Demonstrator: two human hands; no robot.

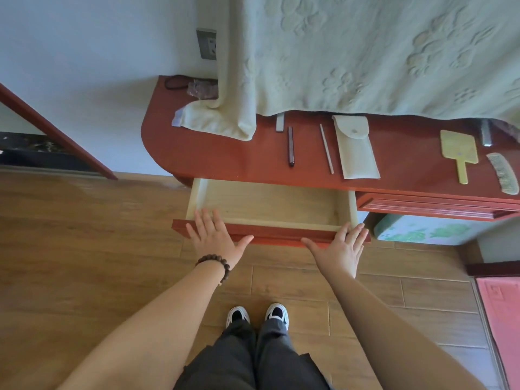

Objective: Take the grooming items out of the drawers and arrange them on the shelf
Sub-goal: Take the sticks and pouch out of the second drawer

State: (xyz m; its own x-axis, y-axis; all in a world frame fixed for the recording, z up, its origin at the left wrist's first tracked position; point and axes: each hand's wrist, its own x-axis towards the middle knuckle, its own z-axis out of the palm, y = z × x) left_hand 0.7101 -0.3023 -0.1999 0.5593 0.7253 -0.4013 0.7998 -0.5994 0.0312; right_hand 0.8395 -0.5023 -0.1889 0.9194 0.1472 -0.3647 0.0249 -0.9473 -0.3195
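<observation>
A pulled-out drawer [270,204] of the red dresser shows a bare pale wood bottom. My left hand [215,237] lies flat with straight fingers against the left part of the drawer's red front. My right hand [342,244] presses flat on the right part of that front. On the red shelf top [225,153] lie a dark slim stick [290,146], a thin pale stick [326,148], a cream pouch [355,147], a yellow hand mirror [459,152], a pale comb [503,173] and a grey item [280,121] partly under the cloth.
A pale green embossed cloth [365,52] hangs over the dresser's back, its folded end on the shelf's left. A second drawer [433,205] at right is closed. A wall socket [206,44], a dark cord [176,81], a floral stool [422,229] and a pink mat [501,319] are nearby.
</observation>
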